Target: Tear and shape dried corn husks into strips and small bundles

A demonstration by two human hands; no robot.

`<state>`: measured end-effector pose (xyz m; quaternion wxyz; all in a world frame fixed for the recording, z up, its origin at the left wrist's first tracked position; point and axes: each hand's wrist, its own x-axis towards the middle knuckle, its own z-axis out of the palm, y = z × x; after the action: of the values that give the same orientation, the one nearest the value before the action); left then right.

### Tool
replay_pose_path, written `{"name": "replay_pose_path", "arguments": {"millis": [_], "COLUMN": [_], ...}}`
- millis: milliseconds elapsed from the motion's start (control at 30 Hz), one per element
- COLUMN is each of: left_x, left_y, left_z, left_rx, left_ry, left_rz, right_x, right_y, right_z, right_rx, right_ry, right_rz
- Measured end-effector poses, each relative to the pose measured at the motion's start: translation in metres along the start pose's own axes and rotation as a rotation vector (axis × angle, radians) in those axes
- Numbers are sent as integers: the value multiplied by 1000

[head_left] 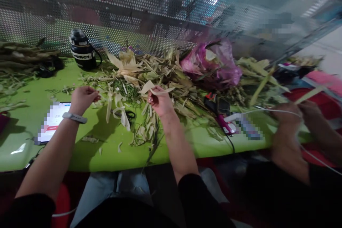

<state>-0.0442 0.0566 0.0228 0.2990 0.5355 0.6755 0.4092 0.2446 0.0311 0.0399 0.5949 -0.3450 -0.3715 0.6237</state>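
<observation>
My right hand pinches a pale strip of dried corn husk, whose ends stick out on both sides of the fingers. To the left, my left hand hovers over the green table with its fingers curled together; whatever may be in them is hidden. Between the hands, torn husk strips dangle and lie near a pair of dark-handled scissors. Just behind is a heap of dried husks mixed with green shreds.
A phone lies by my left forearm. Behind stand a black bottle and a perforated metal panel. A pink plastic bag rests on the heap. At right, another person's hands work near a cable and devices.
</observation>
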Motion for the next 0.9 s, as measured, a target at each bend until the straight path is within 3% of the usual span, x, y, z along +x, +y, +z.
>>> {"name": "replay_pose_path", "arguments": {"millis": [67,200,300,400,433,533,633,800,900], "left_x": [9,27,24,4,-3,-16,-15,-19,-32], "left_y": [0,-2,-5,-3,-2,-1,-4,1,7], "left_z": [5,8,10,19,24,40,50,45,44], "left_rx": [-247,-339,-57,280,336,367,197,-493,-655], "left_ry": [2,73,-35,68,45,-188,-247,-341,-390], "left_rz": [-3,87,242,304,302,359,298,-22,-127], "right_x": [0,-3,-4,-4,-3,0,5,10,7], "right_y": [5,10,11,12,12,15,20,29,36], "right_z": [3,6,8,8,7,3,-3,-6,-1], "right_rx": [-51,-162,-242,-274,-278,-297,-302,-319,-358], "right_ry": [-18,-51,-40,-37,-45,-54,-79,-176,-253], "right_rz": [44,85,87,54,44,30,61,203,270]}}
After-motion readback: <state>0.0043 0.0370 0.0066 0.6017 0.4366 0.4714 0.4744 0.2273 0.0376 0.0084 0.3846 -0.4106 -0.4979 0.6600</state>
